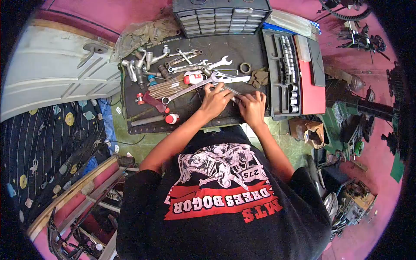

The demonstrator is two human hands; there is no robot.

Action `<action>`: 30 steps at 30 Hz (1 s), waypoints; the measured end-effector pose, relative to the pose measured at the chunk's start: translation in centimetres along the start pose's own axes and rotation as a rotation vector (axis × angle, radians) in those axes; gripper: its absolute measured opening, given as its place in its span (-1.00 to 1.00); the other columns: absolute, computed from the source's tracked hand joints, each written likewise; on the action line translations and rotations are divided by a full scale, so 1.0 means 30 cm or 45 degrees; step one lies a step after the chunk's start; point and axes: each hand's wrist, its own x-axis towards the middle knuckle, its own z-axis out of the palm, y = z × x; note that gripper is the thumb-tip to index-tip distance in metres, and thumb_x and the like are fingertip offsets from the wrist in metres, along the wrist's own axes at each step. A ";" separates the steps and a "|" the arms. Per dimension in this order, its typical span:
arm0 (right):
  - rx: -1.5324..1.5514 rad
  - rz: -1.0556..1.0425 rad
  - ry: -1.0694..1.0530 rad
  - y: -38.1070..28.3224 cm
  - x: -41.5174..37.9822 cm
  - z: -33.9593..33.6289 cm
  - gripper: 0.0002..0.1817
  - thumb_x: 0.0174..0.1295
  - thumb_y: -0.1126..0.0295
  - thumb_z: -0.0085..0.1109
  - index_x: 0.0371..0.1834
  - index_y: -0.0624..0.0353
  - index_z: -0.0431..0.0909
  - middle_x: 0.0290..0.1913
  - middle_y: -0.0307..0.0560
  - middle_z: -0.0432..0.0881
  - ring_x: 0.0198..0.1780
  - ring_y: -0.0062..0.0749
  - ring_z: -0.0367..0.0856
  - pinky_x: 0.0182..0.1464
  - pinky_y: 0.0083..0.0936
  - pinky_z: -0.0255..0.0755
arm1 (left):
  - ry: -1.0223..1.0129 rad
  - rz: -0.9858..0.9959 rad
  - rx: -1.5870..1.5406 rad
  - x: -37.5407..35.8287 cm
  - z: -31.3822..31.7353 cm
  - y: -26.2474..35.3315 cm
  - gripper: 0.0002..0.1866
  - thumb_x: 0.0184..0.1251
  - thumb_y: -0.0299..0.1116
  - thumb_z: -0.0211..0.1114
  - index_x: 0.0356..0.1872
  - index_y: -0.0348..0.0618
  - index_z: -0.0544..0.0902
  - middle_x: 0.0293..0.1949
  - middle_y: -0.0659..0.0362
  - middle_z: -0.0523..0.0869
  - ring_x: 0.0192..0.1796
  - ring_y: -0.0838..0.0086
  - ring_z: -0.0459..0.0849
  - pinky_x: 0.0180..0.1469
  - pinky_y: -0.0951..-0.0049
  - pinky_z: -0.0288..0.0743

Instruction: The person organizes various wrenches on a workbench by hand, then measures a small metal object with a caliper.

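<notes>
Both my hands are closed close together over the near side of the dark work mat (190, 113). My left hand (215, 103) has its fingers curled at one end of a slim metal piece (229, 89). The fingertips of my right hand (252, 106) pinch near its other end; its exact kind is too small and covered to tell. Just beyond my left hand lies a long ring spanner (190, 89), with a flat bright metal bar (237, 79) beside it. A red-and-white small bottle (193, 79) lies near the spanner.
Several spanners (186, 68) and sockets with handles (141, 65) lie at the far left. A metal ring (245, 67) and a brown rag (259, 78) sit beyond my right hand. A socket case (274, 113) stands right, a drawer cabinet (221, 21) at the back.
</notes>
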 end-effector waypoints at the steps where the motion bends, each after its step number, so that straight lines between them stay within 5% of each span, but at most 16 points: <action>1: -0.004 0.003 0.000 0.016 0.025 0.000 -0.68 0.10 0.32 0.41 -0.03 -0.06 0.79 -0.05 -0.25 0.78 0.11 -0.13 0.55 0.34 0.02 0.24 | 0.002 0.003 -0.004 0.019 0.007 -0.008 -0.74 0.34 -0.32 0.23 -0.05 0.06 0.82 -0.03 0.41 0.76 0.32 0.36 0.51 0.27 -0.15 0.14; 5: -0.212 -0.151 0.038 0.084 0.123 0.014 -0.62 0.24 0.34 0.26 0.14 -0.15 0.75 0.17 -0.31 0.75 0.20 -0.16 0.53 0.38 -0.01 0.21 | 0.049 -0.007 0.160 0.099 0.014 -0.020 -0.75 0.29 -0.37 0.25 -0.08 -0.01 0.80 -0.08 0.35 0.77 0.34 0.31 0.52 0.27 -0.22 0.20; 13: -0.258 -0.384 -0.199 0.177 0.250 0.028 -0.68 0.25 0.32 0.15 0.02 -0.18 0.79 0.03 -0.33 0.78 0.30 -0.27 0.49 0.39 0.14 0.15 | -0.105 -0.062 0.307 0.175 0.041 -0.049 -0.82 0.31 -0.35 0.29 -0.22 0.08 0.86 -0.17 0.28 0.79 0.29 0.29 0.56 0.24 -0.24 0.18; 18: -0.257 -0.685 -0.206 0.226 0.320 0.017 -0.78 0.10 0.29 0.32 -0.17 -0.12 0.82 -0.23 -0.38 0.74 0.16 -0.35 0.50 0.27 -0.03 0.23 | -0.137 -0.180 0.142 0.201 0.029 -0.056 -0.85 0.16 -0.37 0.37 -0.28 0.02 0.85 -0.20 0.26 0.80 0.24 0.35 0.58 0.29 -0.23 0.16; 22: -0.122 -0.774 -0.286 0.245 0.361 0.014 -0.72 -0.11 0.27 0.49 -0.24 -0.13 0.82 -0.23 -0.41 0.73 0.13 -0.36 0.49 0.22 -0.03 0.23 | -0.210 -0.259 0.057 0.231 0.008 -0.057 -0.81 -0.01 -0.36 0.46 -0.30 0.05 0.87 -0.21 0.24 0.81 0.25 0.34 0.57 0.33 -0.24 0.14; 28: -0.005 -0.800 -0.379 0.258 0.373 -0.033 -0.74 -0.14 0.26 0.51 -0.29 -0.13 0.83 -0.25 -0.44 0.72 0.10 -0.37 0.49 0.21 -0.06 0.22 | -0.280 -0.404 -0.051 0.207 -0.016 -0.025 -0.72 -0.16 -0.32 0.56 -0.29 0.07 0.87 -0.20 0.26 0.80 0.22 0.35 0.56 0.34 -0.19 0.10; 30: -0.005 -0.867 -0.374 0.254 0.370 -0.040 -0.75 -0.14 0.26 0.51 -0.29 -0.12 0.83 -0.24 -0.44 0.72 0.10 -0.37 0.50 0.21 -0.07 0.22 | -0.114 -0.370 -0.040 0.180 -0.006 -0.011 -0.72 -0.23 -0.28 0.60 -0.36 0.02 0.84 -0.18 0.33 0.80 0.22 0.40 0.56 0.33 -0.07 0.05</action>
